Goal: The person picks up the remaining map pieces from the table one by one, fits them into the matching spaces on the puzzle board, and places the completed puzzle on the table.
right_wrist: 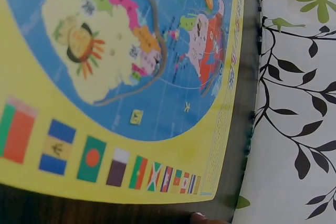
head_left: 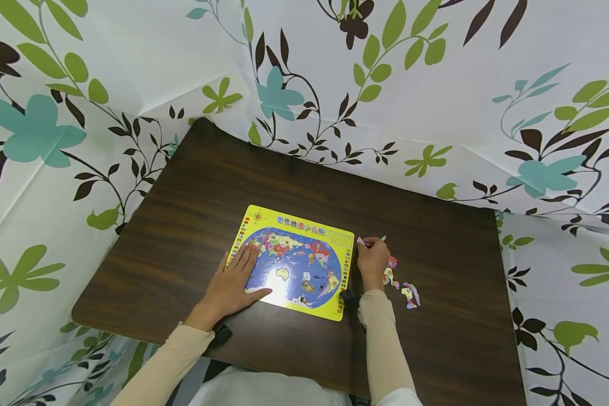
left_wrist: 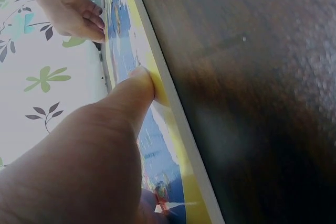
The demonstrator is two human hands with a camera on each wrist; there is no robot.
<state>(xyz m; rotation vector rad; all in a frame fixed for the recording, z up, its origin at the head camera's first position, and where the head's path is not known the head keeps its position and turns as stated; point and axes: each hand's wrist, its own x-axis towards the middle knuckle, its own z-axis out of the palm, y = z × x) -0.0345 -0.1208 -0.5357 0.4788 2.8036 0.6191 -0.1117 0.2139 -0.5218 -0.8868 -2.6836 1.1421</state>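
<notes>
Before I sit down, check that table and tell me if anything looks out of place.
Nothing looks plainly damaged or spilled. Only the small loose pieces stand out: they lie scattered on the table, right of the map board and near the right hand, in no neat row.

Both forearms: plain beige sleeves, left sleeve and right sleeve. Snug, no markings visible, slight wrinkling along the length, ends at the wrist. Right cuff looks a bit bunched. White cloth overlaps the right sleeve low in frame. Torso: pale, whitish top, softly creased. Small black unit at each wrist: left unit, right unit, both blocky, details too small to read. Left grip, right grip: bare.
</notes>
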